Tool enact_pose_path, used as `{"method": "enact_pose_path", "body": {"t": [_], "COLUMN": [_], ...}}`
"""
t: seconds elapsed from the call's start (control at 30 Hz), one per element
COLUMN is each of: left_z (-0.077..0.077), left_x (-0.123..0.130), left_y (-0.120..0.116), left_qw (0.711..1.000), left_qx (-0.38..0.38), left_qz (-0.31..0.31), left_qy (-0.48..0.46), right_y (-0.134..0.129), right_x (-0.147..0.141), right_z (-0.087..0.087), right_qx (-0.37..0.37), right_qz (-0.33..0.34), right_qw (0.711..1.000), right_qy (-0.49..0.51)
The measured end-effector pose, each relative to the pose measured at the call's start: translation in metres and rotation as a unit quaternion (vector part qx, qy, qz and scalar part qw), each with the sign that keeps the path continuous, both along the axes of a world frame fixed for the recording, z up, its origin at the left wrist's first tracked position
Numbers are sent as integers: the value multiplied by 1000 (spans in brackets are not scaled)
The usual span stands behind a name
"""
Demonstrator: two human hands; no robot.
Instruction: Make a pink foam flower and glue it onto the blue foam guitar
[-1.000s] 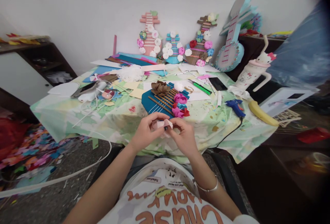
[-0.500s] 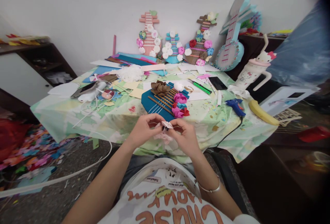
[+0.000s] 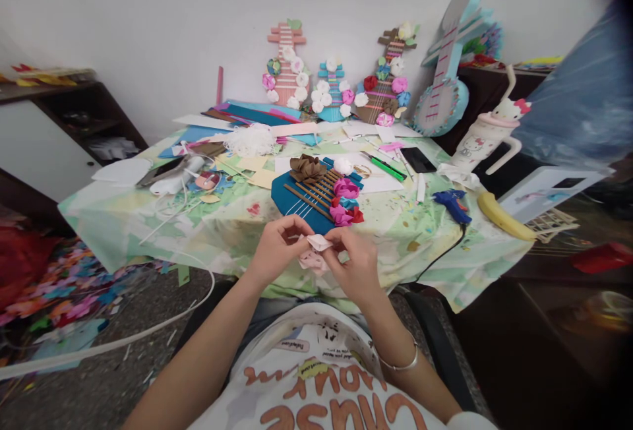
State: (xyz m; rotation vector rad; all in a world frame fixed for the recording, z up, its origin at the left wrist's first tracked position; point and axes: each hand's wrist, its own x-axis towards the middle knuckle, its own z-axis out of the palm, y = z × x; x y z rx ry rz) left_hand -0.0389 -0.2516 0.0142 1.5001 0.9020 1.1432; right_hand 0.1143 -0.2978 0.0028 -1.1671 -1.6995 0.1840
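Note:
Between my two hands, just off the table's front edge, is a pale pink paper flower (image 3: 313,260) with creased, folded petals. My left hand (image 3: 277,245) pinches its left side with thumb and forefinger. On the other side, the fingers of my right hand (image 3: 355,260) are closed on its upper right petal. Right behind the hands lies a dark blue paper lute (image 3: 283,200) with brown strips, white strings, a brown paper flower (image 3: 307,169) and pink paper flowers (image 3: 346,188) along its right side.
A blue glue gun (image 3: 451,204) and a banana (image 3: 504,216) lie at the right. Near the middle are a green craft knife (image 3: 388,167) and a phone (image 3: 418,159). Several decorated lutes (image 3: 330,90) lean on the wall. A white cable (image 3: 163,321) crosses the left.
The pink flower has turned slightly in my fingers: a dark gap near its top is now covered by a pale petal. My hands have otherwise hardly moved.

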Motion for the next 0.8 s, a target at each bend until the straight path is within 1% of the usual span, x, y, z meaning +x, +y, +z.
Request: {"method": "enact_pose_path", "body": {"t": [0.1, 0.2, 0.27, 0.33, 0.4, 0.47, 0.53, 0.6, 0.63, 0.73, 0.8], "left_z": [1, 2, 2, 2, 2, 2, 2, 1, -1, -4, -6], "left_x": [0, 1, 2, 2, 1, 0, -1, 0, 1, 4, 6], "left_y": [0, -1, -2, -3, -4, -5, -6, -7, -7, -8, -8], "left_qw": [1000, 1000, 999, 998, 991, 976, 968, 973, 976, 979, 979], "left_qx": [-12, -11, -12, -21, -50, -103, -143, -147, -141, -136, -150], "left_qz": [-19, -12, 0, 0, -33, -95, -136, -144, -145, -145, -124], "left_qy": [-7, -17, -30, -63, -120, -164, -155, -104, -79, -55, -66], "right_y": [1, 3, 3, 3, 4, 5, 6, 7, 7, 7, 6], "right_x": [3, 5, 6, 7, 7, 8, 8, 9, 10, 12, 13], "right_z": [0, -1, -1, 0, 0, 0, 0, 1, 2, 5, 6], "right_qx": [54, 96, 114, 119, 118, 116, 109, 96, 83, 14, -43], "right_qz": [15, 16, 26, 44, 59, 69, 77, 90, 99, 117, 124], "right_qw": [997, 991, 988, 988, 990, 990, 990, 989, 990, 992, 982], "right_qy": [-46, -89, -99, -82, -52, -39, -52, -62, -52, 44, 134]}}
